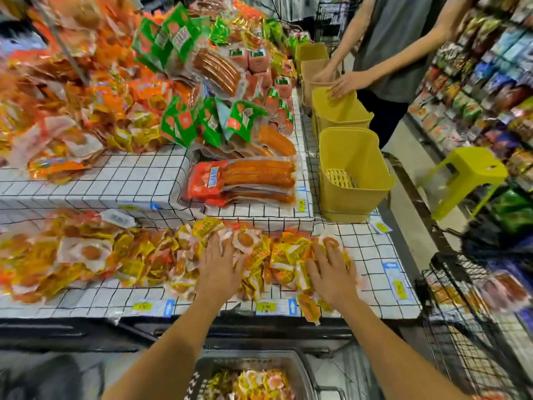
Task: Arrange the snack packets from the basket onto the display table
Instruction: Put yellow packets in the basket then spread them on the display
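Supermarket aisle; tiered display table (372,255) covered in white grid-pattern cloth. Snack packets (274,255), yellow and orange, lie heaped along the lower tier from 9 o'clock to centre. Left hand (219,267) lies flat on the heap, fingers spread. Right hand (331,272) lies flat on the heap's 3 o'clock end, fingers spread, gripping nothing. Basket (251,358) at 6 o'clock, below the table edge, holds more such packets. Yellow bins (352,168) stand at 1 o'clock; a second person's hand (343,83) rests on one.
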`<state>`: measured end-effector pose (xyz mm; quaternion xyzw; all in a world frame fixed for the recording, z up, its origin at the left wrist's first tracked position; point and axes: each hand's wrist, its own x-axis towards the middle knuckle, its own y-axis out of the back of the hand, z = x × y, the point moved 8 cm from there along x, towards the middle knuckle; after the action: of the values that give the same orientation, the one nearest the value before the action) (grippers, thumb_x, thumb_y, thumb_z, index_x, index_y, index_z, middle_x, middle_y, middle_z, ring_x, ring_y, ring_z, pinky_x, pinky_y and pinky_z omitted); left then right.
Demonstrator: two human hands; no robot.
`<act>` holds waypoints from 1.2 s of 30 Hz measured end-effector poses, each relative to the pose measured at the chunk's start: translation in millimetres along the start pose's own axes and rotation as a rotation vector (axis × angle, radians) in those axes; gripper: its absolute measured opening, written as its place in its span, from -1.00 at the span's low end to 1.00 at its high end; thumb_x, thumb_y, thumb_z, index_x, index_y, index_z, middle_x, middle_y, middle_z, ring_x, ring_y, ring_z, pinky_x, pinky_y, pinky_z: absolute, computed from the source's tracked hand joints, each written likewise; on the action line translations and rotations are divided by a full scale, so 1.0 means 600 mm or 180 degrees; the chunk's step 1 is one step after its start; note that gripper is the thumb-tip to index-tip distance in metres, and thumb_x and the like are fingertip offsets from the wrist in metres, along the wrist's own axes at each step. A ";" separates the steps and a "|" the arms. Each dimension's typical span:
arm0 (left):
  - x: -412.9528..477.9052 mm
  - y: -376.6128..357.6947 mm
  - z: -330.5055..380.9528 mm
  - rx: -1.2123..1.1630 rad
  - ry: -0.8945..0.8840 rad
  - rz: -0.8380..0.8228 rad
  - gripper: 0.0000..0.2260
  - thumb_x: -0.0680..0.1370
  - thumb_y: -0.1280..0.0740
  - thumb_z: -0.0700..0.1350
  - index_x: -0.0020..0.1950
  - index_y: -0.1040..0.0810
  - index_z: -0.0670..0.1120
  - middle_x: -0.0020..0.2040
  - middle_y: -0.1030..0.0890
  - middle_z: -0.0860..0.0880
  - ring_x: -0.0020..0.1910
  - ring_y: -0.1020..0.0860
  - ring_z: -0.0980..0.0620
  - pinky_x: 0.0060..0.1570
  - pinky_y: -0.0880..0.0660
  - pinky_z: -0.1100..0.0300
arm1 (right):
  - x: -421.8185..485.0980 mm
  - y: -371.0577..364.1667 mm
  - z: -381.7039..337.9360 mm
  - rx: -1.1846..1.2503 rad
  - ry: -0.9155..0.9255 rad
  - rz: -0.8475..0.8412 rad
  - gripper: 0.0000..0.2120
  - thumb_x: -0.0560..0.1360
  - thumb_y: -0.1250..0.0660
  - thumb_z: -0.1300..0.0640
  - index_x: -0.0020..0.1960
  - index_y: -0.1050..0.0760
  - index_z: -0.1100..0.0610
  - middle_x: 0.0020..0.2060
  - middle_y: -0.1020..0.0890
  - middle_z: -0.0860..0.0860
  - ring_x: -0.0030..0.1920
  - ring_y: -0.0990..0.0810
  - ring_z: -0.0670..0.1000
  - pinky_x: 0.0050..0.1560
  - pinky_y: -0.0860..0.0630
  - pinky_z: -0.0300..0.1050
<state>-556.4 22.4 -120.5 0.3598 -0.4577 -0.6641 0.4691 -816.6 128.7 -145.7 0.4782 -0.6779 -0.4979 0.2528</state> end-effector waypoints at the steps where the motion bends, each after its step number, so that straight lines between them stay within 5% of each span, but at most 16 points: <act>1: 0.002 -0.001 0.000 0.0015 -0.0005 -0.0012 -0.31 0.58 0.09 0.29 0.58 -0.16 -0.11 0.61 0.04 -0.19 0.59 0.10 -0.14 0.52 0.04 -0.12 | 0.001 -0.002 0.000 -0.0029 0.0004 -0.0030 -0.31 0.49 0.29 -0.34 0.59 0.02 -0.19 0.61 0.00 -0.04 0.60 0.05 0.05 0.51 0.12 0.29; 6: 0.008 -0.003 0.000 0.0017 -0.0039 -0.0126 -0.36 0.63 0.04 0.25 0.58 -0.12 -0.11 0.61 0.07 -0.20 0.59 0.12 -0.15 0.51 0.12 -0.11 | -0.001 -0.001 -0.004 -0.0136 0.0021 -0.0049 -0.34 0.54 0.26 -0.33 0.60 0.03 -0.16 0.61 0.02 -0.02 0.60 0.08 0.05 0.52 0.12 0.27; 12: 0.007 0.040 0.005 0.0150 -0.0259 0.0156 -0.51 0.59 -0.19 0.23 0.36 -0.44 -0.09 0.53 -0.22 -0.24 0.52 -0.15 -0.22 0.40 -0.16 -0.16 | -0.005 0.014 -0.009 -0.0281 0.0039 -0.0244 -0.39 0.59 0.21 -0.28 0.60 0.03 -0.13 0.61 -0.02 0.01 0.60 0.08 0.07 0.52 0.06 0.26; 21: -0.018 0.110 0.003 0.0688 -0.0237 0.0339 -0.34 0.51 -0.15 0.40 0.53 -0.22 0.13 0.32 -0.45 -0.03 0.35 -0.37 -0.09 0.34 -0.22 -0.11 | -0.030 0.081 -0.055 -0.0640 0.0238 -0.0019 -0.58 0.63 -0.09 -0.14 0.44 -0.36 -0.03 0.44 -0.37 0.11 0.47 -0.27 0.16 0.41 -0.32 0.13; 28: -0.052 0.138 -0.014 0.0566 -0.0479 0.0121 -0.62 0.56 -0.22 0.21 0.32 -0.44 0.08 0.34 -0.44 -0.03 0.36 -0.38 -0.10 0.32 -0.31 -0.07 | -0.078 0.106 -0.145 -0.0604 0.0555 -0.0031 -0.62 0.63 -0.14 -0.05 0.40 -0.41 0.01 0.40 -0.43 0.06 0.38 -0.40 0.16 0.24 -0.45 0.06; 33: -0.100 0.158 -0.050 0.0567 -0.0704 0.0019 -0.67 0.59 -0.19 0.11 0.31 -0.47 0.05 0.38 -0.42 -0.10 0.27 -0.46 -0.17 0.17 -0.41 -0.08 | -0.143 0.099 -0.203 -0.0865 0.0603 -0.0028 -0.60 0.63 -0.13 -0.08 0.41 -0.41 0.02 0.24 -0.53 0.07 0.22 -0.53 0.14 0.01 -0.57 0.02; 36: -0.141 0.160 -0.077 0.0725 -0.0921 -0.0096 -0.69 0.62 -0.17 0.09 0.28 -0.49 0.00 0.29 -0.49 -0.13 0.08 -0.54 -0.16 -0.15 -0.42 0.03 | -0.194 0.080 -0.235 -0.1045 0.0623 -0.0007 -0.64 0.62 -0.11 -0.07 0.33 -0.47 0.03 0.14 -0.58 0.09 0.10 -0.59 0.15 -0.06 -0.59 0.03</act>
<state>-461.0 77.3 -40.5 0.3182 -0.5872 -0.6597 0.3445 -672.0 174.7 -33.5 0.4774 -0.5592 -0.5532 0.3916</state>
